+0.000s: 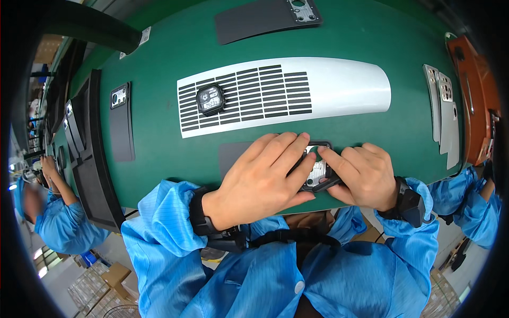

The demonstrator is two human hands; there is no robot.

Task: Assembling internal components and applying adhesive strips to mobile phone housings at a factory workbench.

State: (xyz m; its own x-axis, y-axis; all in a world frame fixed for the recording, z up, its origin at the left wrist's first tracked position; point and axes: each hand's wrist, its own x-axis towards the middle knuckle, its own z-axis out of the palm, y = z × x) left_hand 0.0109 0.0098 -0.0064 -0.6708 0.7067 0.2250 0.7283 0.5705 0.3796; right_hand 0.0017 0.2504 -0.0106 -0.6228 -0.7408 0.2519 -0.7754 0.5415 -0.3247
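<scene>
Close to the table's front edge lies a dark grey flat panel (231,154), its right end carrying a silver plate (318,173) with round holes inside a black frame (329,146). My left hand (262,172) covers the panel's middle, its fingers bent together over the frame's left side and its thumb at the near edge. From the right, my right hand (361,172) grips the frame, index fingertip at the plate's large hole and thumb below. Both hands are closed. Whether anything small sits under the fingertips is hidden.
Beyond my hands lies a white sheet (347,87) of black strips, with a black digital watch-shaped clock (210,99) on it. Similar panels lie at the back (254,22) and left (122,127); light grey ones (448,122) are right. A black tray (95,159) borders the left. Co-workers sit both sides.
</scene>
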